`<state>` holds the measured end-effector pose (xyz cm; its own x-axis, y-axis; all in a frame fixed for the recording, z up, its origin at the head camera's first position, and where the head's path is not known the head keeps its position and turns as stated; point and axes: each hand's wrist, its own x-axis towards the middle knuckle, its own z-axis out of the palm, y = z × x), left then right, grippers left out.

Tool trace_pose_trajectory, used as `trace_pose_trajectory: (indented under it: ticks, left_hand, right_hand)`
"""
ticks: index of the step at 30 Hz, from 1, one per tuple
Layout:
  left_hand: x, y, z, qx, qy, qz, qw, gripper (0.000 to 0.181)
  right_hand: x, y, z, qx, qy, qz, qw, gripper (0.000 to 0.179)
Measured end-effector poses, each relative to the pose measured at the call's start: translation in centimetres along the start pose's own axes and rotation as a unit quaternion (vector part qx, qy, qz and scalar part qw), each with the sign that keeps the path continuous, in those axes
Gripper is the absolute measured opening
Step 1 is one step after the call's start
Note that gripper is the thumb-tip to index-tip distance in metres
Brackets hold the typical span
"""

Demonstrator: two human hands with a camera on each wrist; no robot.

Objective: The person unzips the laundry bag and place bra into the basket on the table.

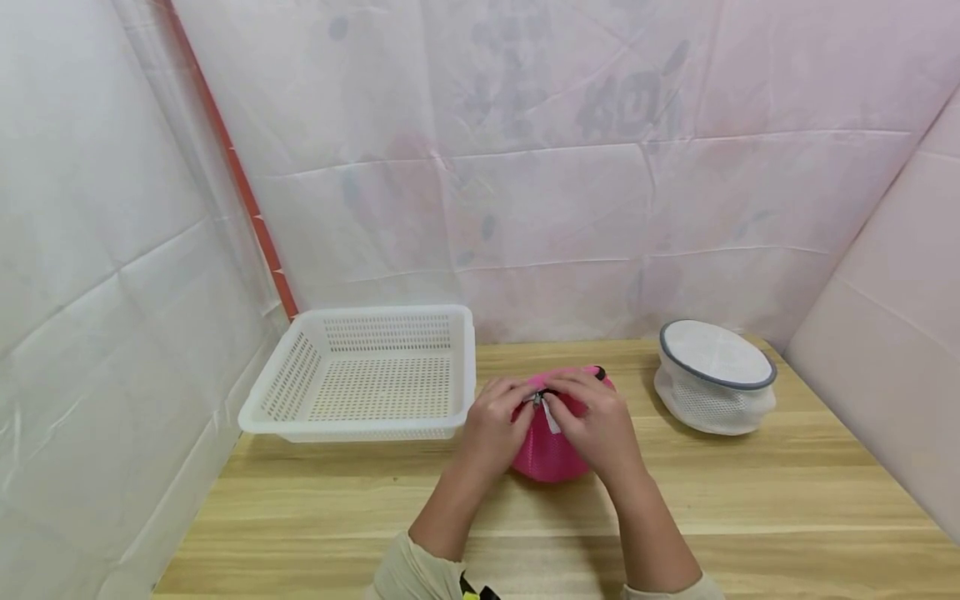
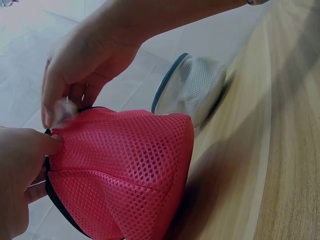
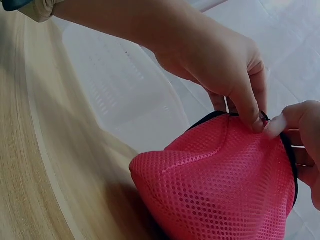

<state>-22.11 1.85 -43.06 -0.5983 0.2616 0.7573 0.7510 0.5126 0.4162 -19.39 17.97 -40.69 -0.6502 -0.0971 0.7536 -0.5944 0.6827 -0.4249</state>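
Note:
A pink mesh laundry bag (image 1: pixel 551 460) with black edging stands on the wooden table, between both hands. My left hand (image 1: pixel 489 423) pinches its upper edge, thumb on the pink mesh and fingers behind the black trim. Beside it, my right hand (image 1: pixel 602 423) pinches the same edge close to a small white tag (image 1: pixel 552 417). A metal zipper pull (image 1: pixel 537 399) shows between the fingertips in the head view. In the left wrist view the mesh side (image 2: pixel 125 155) bulges toward the table, and the tag (image 2: pixel 64 112) is blurred at the right fingers.
To the left stands a white perforated plastic basket (image 1: pixel 356 427). A round white mesh bag (image 1: pixel 708 404) with a grey rim sits at the right. White sheeting (image 1: pixel 525 208) closes off the back and both sides of the wooden table (image 1: pixel 315 517).

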Motion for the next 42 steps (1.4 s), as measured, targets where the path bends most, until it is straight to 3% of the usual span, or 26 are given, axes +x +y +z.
trace_pose_trajectory:
  ticks: [8, 20, 31, 42]
  left_hand:
    - [0.1, 0.1, -0.3, 0.008, -0.018, -0.016, 0.9997, 0.017]
    - [0.2, 0.3, -0.6, 0.006, -0.021, -0.005, 0.9997, 0.016]
    - [0.0, 0.5, -0.3, -0.016, 0.007, -0.035, 0.9992, 0.011]
    - [-0.1, 0.2, 0.0, 0.012, 0.007, -0.019, 0.9997, 0.015]
  right_hand:
    - [-0.3, 0.1, 0.2, -0.016, -0.033, 0.016, 0.9992, 0.025]
    - [-0.4, -0.1, 0.2, -0.018, -0.042, 0.014, 0.9989, 0.028]
    - [-0.6, 0.2, 1.1, -0.040, -0.002, -0.030, 0.9987, 0.015]
    - [-0.5, -0.3, 1.1, -0.059, -0.040, -0.004, 0.9974, 0.019]
